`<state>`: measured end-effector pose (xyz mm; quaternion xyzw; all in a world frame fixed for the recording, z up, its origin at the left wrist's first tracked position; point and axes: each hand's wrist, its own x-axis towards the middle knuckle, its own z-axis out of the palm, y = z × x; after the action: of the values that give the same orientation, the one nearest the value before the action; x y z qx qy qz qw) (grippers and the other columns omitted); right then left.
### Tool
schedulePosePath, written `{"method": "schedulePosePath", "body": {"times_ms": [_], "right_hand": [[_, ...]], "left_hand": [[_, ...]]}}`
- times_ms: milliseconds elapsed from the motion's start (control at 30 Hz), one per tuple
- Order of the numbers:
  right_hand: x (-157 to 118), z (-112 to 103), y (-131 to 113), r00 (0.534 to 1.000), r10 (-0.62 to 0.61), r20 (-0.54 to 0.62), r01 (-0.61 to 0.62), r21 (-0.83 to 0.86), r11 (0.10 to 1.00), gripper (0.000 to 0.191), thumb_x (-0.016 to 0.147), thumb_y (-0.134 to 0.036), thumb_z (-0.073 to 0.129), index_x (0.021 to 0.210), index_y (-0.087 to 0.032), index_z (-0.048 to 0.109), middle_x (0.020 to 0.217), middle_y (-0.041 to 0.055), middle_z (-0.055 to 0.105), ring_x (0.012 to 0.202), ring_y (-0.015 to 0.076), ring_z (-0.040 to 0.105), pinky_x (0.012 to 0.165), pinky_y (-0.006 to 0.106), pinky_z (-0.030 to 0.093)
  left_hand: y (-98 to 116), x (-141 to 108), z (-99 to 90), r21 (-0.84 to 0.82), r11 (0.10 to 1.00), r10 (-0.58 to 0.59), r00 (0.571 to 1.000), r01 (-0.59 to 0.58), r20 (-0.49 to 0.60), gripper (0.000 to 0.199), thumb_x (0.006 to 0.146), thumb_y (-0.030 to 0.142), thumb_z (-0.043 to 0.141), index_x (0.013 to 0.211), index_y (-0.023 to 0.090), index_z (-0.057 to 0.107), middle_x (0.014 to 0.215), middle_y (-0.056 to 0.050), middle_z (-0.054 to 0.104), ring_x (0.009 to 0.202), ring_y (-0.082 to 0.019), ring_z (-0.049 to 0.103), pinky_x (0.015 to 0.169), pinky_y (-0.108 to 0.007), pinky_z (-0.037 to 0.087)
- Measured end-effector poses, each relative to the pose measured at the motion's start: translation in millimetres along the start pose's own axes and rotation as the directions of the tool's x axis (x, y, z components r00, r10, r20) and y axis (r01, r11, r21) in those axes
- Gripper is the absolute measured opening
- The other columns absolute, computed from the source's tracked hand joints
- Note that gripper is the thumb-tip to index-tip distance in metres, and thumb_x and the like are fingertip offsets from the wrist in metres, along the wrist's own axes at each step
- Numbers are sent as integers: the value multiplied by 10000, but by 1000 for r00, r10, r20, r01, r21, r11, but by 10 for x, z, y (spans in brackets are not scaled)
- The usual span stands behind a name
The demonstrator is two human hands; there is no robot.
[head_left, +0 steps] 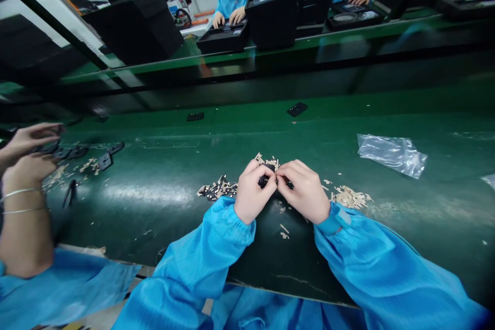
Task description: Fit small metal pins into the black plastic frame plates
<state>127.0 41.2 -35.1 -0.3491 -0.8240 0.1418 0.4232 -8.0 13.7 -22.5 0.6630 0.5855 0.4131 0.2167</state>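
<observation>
In the middle of the green table (185, 237), my left hand (252, 192) and my right hand (305, 191) meet at the fingertips. Both are closed in a pinch; whatever they hold is too small and too covered to name. Just left of my left hand lies a heap of small black and beige pieces (218, 189). Thin beige strips (265, 159) show behind the fingers, close to something dark partly hidden there. To the right of my right hand is a pile of beige scraps (351, 197). A few loose beige bits (284, 235) lie nearer the table's front edge.
Toward the back lie two flat black parts (195, 116) (297, 109). A clear plastic bag (392, 154) is at right. At left, a co-worker's hands (31, 167) are near black parts (105, 161) and tweezers (70, 193). Across the line, other people handle black trays (224, 38).
</observation>
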Motion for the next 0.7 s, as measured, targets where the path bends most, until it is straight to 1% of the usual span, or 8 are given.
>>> {"method": "schedulePosePath", "body": {"times_ms": [133,300,467,567,700], "right_hand": [[-4,16,5,1000,14,2,-14,1,1000,152,766,-58,473,699,-161,563,720,77,617,702,191,543,647,321,463],[-1,-2,12,997,71,19,-72,44,996,161,750,-45,475,691,-171,555,690,48,610,675,170,551,631,293,459],[3,-26,5,993,105,45,-108,85,991,129,746,-65,501,699,-169,562,694,47,608,667,167,548,608,285,448],[14,-33,-8,993,100,60,-107,118,987,119,762,-87,508,697,-170,563,700,46,610,675,164,551,615,279,448],[32,-86,-12,991,116,62,-125,159,979,145,792,-91,484,700,-180,552,703,30,601,675,146,551,623,263,447]], "left_hand": [[-3,6,2,-7,1000,1,1000,-1,3,131,719,83,543,614,162,547,666,24,462,666,-107,485,629,-238,401],[4,3,-4,-6,1000,-2,1000,2,15,127,715,87,539,615,164,551,666,23,454,661,-108,487,624,-241,394],[4,0,-22,-7,1000,2,1000,-2,18,120,719,94,536,620,161,550,674,19,455,666,-108,486,629,-240,393],[5,9,-33,9,1000,27,999,-27,21,119,718,98,531,617,159,546,669,17,444,657,-109,477,616,-241,385],[2,30,-74,2,995,98,995,-98,21,126,709,85,517,609,159,539,656,20,423,636,-106,464,591,-239,376]]}}
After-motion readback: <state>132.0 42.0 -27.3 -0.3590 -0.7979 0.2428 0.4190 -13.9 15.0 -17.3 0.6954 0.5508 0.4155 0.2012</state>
